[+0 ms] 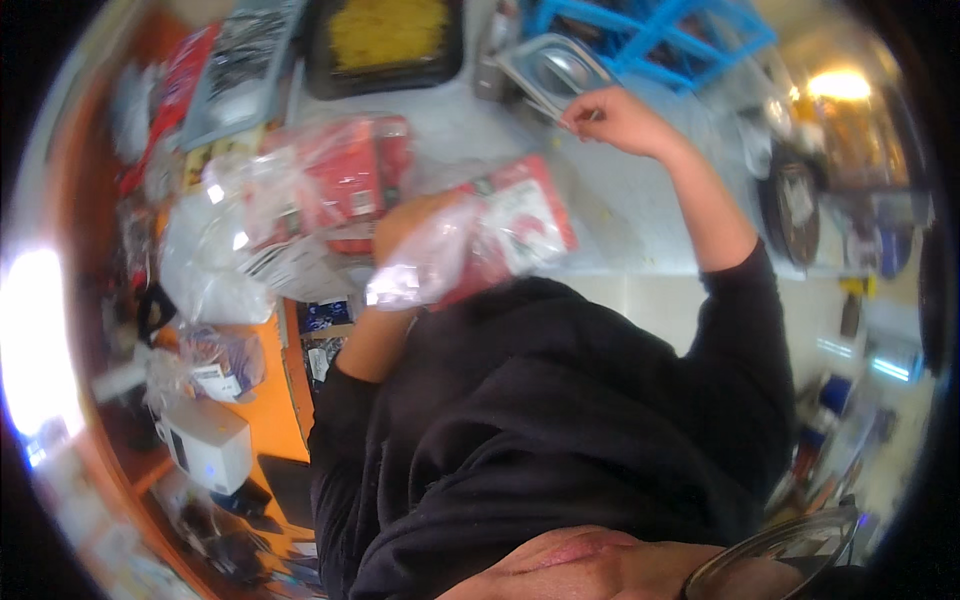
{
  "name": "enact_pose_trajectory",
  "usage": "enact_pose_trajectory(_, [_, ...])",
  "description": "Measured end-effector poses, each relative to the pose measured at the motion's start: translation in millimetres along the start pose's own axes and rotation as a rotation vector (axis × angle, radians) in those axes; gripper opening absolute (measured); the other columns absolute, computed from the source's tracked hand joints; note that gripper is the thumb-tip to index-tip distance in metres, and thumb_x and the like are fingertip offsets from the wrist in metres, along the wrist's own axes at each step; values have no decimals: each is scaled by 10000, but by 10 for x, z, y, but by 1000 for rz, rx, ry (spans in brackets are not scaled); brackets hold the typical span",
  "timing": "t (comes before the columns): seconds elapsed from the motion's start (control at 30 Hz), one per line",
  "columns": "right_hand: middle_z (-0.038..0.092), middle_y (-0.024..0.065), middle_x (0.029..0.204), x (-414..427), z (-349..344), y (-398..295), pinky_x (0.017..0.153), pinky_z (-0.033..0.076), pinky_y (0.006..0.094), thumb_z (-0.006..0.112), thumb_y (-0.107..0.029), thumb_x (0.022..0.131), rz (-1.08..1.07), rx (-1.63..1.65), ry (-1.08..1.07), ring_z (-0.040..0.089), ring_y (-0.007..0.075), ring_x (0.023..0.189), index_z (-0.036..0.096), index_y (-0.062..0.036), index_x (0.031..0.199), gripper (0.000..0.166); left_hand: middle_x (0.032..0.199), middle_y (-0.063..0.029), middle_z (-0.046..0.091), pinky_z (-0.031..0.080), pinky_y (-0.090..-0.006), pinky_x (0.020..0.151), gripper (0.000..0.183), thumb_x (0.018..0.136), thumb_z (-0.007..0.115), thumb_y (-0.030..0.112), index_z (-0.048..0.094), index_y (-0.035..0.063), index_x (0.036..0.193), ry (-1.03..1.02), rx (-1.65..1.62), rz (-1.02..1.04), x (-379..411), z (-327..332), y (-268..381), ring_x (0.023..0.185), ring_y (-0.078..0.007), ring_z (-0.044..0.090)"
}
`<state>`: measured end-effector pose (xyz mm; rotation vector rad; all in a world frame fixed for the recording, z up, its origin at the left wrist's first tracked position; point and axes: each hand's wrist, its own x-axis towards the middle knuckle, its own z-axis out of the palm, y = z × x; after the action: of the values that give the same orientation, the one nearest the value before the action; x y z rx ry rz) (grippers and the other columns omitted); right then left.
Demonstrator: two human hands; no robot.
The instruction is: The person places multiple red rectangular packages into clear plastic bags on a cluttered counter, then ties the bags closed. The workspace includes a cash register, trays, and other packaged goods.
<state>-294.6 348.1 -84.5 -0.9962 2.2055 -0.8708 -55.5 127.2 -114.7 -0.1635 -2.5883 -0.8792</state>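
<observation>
My left hand (409, 225) is at the centre, mostly hidden by a crinkled clear plastic bag (420, 266) and holding a red-and-white packet (525, 214) in clear wrap. The image there is blurred. My right hand (611, 120) is raised over the grey table (622, 202), its fingers curled at the near corner of a clear rectangular plastic container (562, 71); whether they grip it is unclear. More red packets (337, 180) in clear wrap lie left of my left hand. Beyond them stands a black tray (386, 82) with yellow contents.
A blue plastic basket (652, 37) stands at the back right. A grey tray (240, 75) holding shiny packets is at the back left. Clear plastic bags (210, 262), a white box (210, 442) and an orange surface (274, 390) are on the left. A dark oval object (791, 202) is at the right.
</observation>
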Motion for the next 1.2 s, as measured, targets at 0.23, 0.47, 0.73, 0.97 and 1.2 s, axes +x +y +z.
enact_pose_trajectory(0.23, [680,143,793,-800,700,1445,668,493,311,679,-151,778,397,-135,391,663,197,733,706,-87,916,155,847,-110,671,502,-332,714,175,837,657,199,668,39,907,155,-116,-362,5,231,234,781,-245,649])
enact_pose_trajectory(0.47, [635,74,797,-872,544,734,696,469,284,584,10,810,89,451,527,601,159,734,663,-44,931,154,784,-108,648,476,-343,699,183,833,672,177,655,2,885,69,-178,-343,185,46,411,738,-239,613])
enact_pose_trajectory(0.73, [617,37,794,-594,908,-752,678,462,243,619,0,802,-413,213,266,585,112,767,656,-38,896,108,801,-40,633,470,-259,665,105,796,691,65,646,-6,858,42,-606,-442,121,-57,416,749,-123,585])
enact_pose_trajectory(0.97, [657,69,853,-470,1015,-719,656,499,227,638,-88,856,-110,916,107,622,109,732,631,-6,957,130,902,-73,635,488,-285,724,177,784,698,46,619,5,937,88,-547,-296,-84,82,259,816,-155,605])
enact_pose_trajectory(1.2, [669,81,821,-508,1007,-784,648,503,222,619,-133,883,-44,801,155,628,113,721,639,15,961,168,918,-87,641,485,-280,739,192,759,704,48,631,3,931,65,-490,-170,-88,115,219,822,-162,611])
